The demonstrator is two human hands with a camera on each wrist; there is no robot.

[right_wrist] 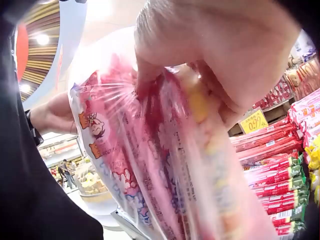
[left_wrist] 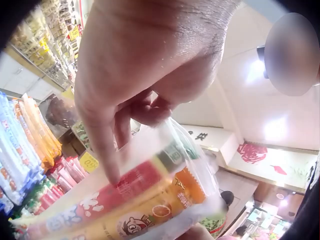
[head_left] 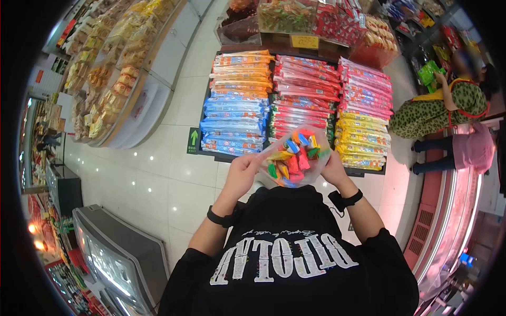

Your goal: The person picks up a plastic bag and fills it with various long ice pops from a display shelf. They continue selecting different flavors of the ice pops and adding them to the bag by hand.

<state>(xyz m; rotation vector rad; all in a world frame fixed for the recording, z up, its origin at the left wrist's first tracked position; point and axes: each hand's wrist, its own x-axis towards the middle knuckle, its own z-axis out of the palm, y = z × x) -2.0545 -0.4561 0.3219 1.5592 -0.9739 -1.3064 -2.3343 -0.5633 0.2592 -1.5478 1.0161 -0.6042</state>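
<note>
A clear plastic bag [head_left: 322,139] full of long wrapped ice pops [head_left: 300,158] is held up before the chest. Their coloured ends point upward in the head view. My left hand [head_left: 243,171] pinches the bag's left rim. In the left wrist view the index finger [left_wrist: 106,155] extends down along a red ice pop [left_wrist: 132,182], beside an orange one [left_wrist: 155,210]. On the other side, my right hand [head_left: 333,166] grips the bag's rim. The right wrist view has its fingers bunching the film over pink ice pops [right_wrist: 112,135]; some fingertips are hidden by the film.
Ahead stands a low display with orange [head_left: 241,73], blue [head_left: 232,124], red [head_left: 305,79], pink [head_left: 366,87] and yellow [head_left: 361,139] packets. Behind it are bulk bins [head_left: 287,16] with a price tag [head_left: 304,41]. A curved snack shelf [head_left: 113,79] is left; people [head_left: 448,108] stand right.
</note>
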